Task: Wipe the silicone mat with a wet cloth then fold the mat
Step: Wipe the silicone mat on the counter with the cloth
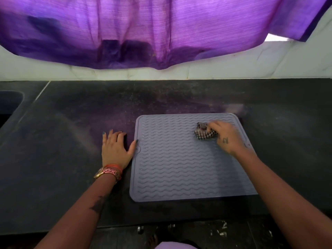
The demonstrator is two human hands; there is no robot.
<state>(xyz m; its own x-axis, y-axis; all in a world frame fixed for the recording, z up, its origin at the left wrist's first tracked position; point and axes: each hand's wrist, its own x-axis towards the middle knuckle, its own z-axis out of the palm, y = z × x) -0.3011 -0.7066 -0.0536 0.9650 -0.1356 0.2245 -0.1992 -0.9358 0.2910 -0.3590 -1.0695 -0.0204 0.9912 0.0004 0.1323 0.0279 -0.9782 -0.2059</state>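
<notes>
So from my head view, the grey rectangular silicone mat with wavy ridges [179,166] is lying flat on the dark stone counter [62,141], closer to the front edge and a bit right of the middle. It's fully unfolded.

My right hand [226,136] is over the mat's far right corner, fingers curled around a bunched-up checkered cloth [203,131] that's pressed onto the ridges. Can't tell from here if it's actually wet.

My left hand [115,150] is flat on the counter just beside the mat's left edge, fingers straight and spread, holding nothing. The thumb tip reaches the mat's rim. There's a gold-and-pink metal wristwatch [107,172] on that wrist.

A dark sink basin [9,103] sits at the counter's far left, and a purple fabric curtain [161,29] hangs over the white tiled wall [251,65] behind.
</notes>
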